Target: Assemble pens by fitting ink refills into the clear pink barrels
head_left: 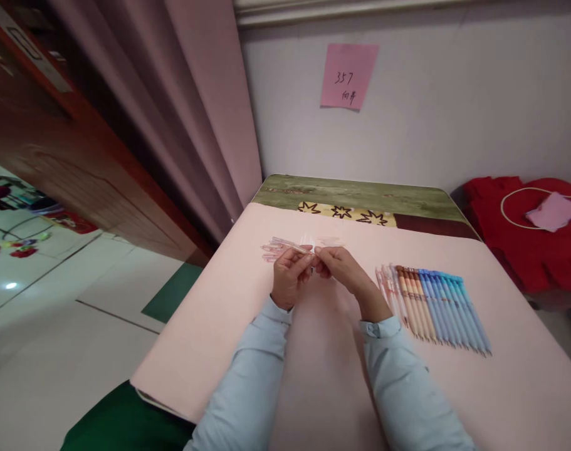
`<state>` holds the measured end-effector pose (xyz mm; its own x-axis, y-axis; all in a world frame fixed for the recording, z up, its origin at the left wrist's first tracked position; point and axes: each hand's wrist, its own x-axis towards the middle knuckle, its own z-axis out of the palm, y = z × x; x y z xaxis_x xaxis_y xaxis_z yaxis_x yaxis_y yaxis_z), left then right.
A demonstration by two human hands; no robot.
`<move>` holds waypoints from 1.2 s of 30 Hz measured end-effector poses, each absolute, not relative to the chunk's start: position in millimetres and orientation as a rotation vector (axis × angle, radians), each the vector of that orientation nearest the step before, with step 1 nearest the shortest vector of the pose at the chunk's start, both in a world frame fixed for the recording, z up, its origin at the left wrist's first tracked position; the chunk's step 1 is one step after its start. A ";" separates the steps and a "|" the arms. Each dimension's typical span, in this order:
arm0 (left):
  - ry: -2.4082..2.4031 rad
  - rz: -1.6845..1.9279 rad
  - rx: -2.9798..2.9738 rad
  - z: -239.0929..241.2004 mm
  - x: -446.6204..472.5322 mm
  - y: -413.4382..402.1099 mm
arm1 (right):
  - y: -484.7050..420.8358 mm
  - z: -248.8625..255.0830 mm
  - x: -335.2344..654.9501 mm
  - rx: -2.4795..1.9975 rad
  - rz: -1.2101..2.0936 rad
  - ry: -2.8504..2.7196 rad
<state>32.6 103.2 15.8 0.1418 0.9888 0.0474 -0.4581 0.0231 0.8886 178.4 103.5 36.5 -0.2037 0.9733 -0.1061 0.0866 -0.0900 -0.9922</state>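
Both hands meet over the middle of the table. My left hand point(292, 270) is closed in a pinch around a slim, pale pink pen barrel point(292, 243). My right hand point(336, 266) pinches at the barrel's right end; what lies between its fingertips is too small to make out. Just beyond the left hand lies a loose bunch of pinkish clear pen parts point(270, 250). Faint, pale small parts point(331, 241) rest behind the fingertips. To the right of my right forearm, several pens point(435, 307) lie side by side in a row, pink, brown-topped, then blue.
A pale pink cover point(210, 326) lies over the table, with a green wood-patterned strip point(360, 188) bare at the back. A red cloth point(524, 232) is beyond the right edge. A wooden door point(101, 163) and a curtain point(191, 94) stand at left. A pink note point(348, 75) is on the wall.
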 end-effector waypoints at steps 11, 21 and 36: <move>0.851 1.352 0.929 13.7 33.9 105.0 | 102.8 36.2 172.9 -1.220 1.391 -1.371; 0.795 1.344 0.932 15.2 35.2 103.7 | 103.4 38.0 175.5 -1.297 1.341 -1.398; 0.781 1.301 0.955 13.8 33.4 105.8 | 103.7 40.1 180.0 -1.284 1.260 -1.464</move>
<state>33.4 105.8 13.8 0.1258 0.9910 0.0464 -0.4249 0.0115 0.9052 180.0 103.7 40.1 -0.1655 0.9853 -0.0432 0.1894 -0.0112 -0.9818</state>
